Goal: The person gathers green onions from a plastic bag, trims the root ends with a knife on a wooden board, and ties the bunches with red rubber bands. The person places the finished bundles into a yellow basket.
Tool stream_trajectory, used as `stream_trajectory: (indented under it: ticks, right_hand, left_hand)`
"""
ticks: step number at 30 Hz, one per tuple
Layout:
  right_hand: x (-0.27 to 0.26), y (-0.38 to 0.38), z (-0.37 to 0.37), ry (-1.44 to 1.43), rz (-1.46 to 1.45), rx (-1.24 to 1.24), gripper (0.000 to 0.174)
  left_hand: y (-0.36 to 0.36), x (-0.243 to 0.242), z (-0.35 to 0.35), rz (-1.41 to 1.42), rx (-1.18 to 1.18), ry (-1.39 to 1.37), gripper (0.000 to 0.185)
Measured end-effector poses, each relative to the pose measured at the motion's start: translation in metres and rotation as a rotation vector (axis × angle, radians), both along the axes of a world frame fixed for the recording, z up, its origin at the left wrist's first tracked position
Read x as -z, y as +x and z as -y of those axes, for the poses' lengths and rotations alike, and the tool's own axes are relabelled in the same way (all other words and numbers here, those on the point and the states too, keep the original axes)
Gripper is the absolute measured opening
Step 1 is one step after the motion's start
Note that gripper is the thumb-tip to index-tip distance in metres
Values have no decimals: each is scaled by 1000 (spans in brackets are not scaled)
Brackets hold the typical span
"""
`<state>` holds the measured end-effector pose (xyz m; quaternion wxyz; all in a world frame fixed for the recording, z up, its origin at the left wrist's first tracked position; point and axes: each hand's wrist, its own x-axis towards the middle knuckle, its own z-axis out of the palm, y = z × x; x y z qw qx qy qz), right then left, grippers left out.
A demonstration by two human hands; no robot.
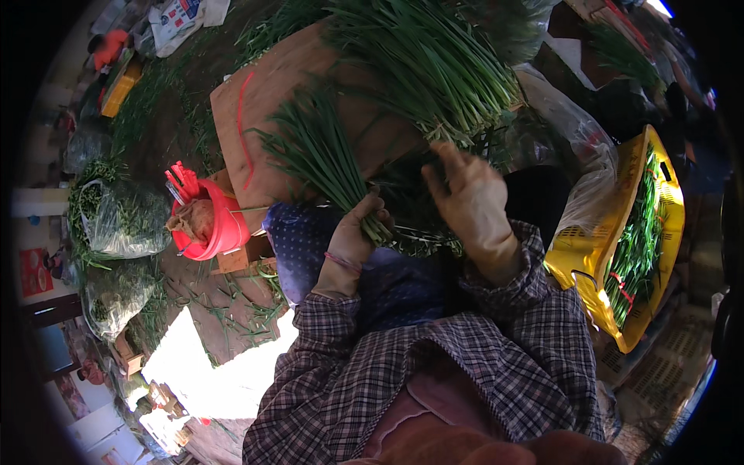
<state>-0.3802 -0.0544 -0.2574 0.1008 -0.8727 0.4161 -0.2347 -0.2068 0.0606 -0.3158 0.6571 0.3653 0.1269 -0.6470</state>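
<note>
My left hand (361, 224), in a pale glove with a reddish band at the wrist, grips a bunch of long green leaves that look like garlic chives (325, 151). Their cut ends point toward me, and the tips fan out over a brown wooden board (279, 75). To the right, my right hand (471, 195), gloved too and slightly blurred, has its fingers apart with nothing seen in them. It is just below the stem ends of a large heap of chives (430, 70) on the board. A thin red strip (244, 128) lies along the board's left side.
A red bucket (224, 226) holding red strips and a brown cloth stands left of the board. At right is a yellow crate (581, 232) with tied chive bundles (636, 250). Bagged greens (131, 226) line the left. Other people, one in orange (108, 49), are farther off.
</note>
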Motion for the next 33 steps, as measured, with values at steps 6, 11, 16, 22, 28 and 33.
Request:
stream_trajectory:
  ticks: [6,11,16,22,28,33]
  right_hand:
    - [45,48,44,128,-313,-25,14]
    - [102,32,-6,426,-421,-341,15]
    - [29,-1,-15,205,-374,-303,25]
    - [9,44,43,-38,-525,2,21]
    - [42,38,15,350,-223,0,31]
    - [26,26,-26,260,-131,-82,30]
  left_hand:
    - [-21,-10,-6,104,-84,-103,17]
    - [-5,-7,-22,161,-190,-109,15]
    - [-1,5,-26,216,-163,-197,17]
    - [-17,13,-7,126,-127,-88,24]
    - [-11,10,-25,170,-195,-16,23]
    - [-18,12,-15,207,-67,-20,26]
